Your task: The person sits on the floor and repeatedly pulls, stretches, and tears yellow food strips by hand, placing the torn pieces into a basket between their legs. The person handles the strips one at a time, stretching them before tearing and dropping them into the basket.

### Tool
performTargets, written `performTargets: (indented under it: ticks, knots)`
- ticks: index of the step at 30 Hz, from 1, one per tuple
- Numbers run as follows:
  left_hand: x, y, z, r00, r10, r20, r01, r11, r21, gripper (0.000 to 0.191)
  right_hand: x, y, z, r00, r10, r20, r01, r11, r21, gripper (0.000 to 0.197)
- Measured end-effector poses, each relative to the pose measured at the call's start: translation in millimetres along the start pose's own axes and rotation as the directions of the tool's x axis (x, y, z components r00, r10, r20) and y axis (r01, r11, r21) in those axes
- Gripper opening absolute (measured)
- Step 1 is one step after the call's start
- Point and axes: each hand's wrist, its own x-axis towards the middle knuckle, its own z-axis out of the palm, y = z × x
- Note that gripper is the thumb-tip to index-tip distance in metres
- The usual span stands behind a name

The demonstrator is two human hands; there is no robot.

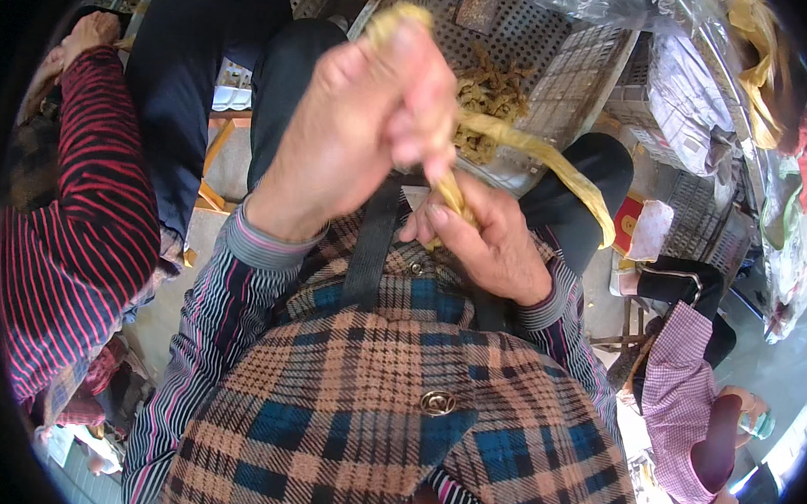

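Observation:
My left hand [377,119], blurred, is raised above my lap and closed around a yellow-brown plant strip [554,161], part of which bunches over its top. Lower and to the right, my right hand [491,236] pinches a twisted length of the same material between thumb and fingers. The strip's loose end curves out to the right over my knee. Beyond my hands, a pile of twisted yellow-brown pieces [489,101] lies in a grey perforated plastic crate [566,89]. Fingers hide part of the held material.
A brown speckled block [479,6] lies in the crate. On the left a co-worker's striped sleeve [112,137] is close by. Another person in a checked shirt [682,401] is at the right. More crates [711,208], a red box [628,221] and plastic sheeting [803,235] are on the right.

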Motion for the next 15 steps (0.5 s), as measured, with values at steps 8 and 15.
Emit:
performTargets:
  ticks: [8, 15]
  knots:
    - [9, -1, -63, 0.913, -0.113, -0.391, 0.055, 0.986, -0.155, 0.037, -9, -35, -14, 0.981, 0.183, 0.071, -0.169, 0.970, -0.173, 0.029]
    - [45, 33, -86, 0.903, 0.093, -0.419, -0.238, 0.921, -0.308, 0.036, 56, -52, -50, 0.803, -0.424, -0.418, 0.110, 0.796, -0.595, 0.010]
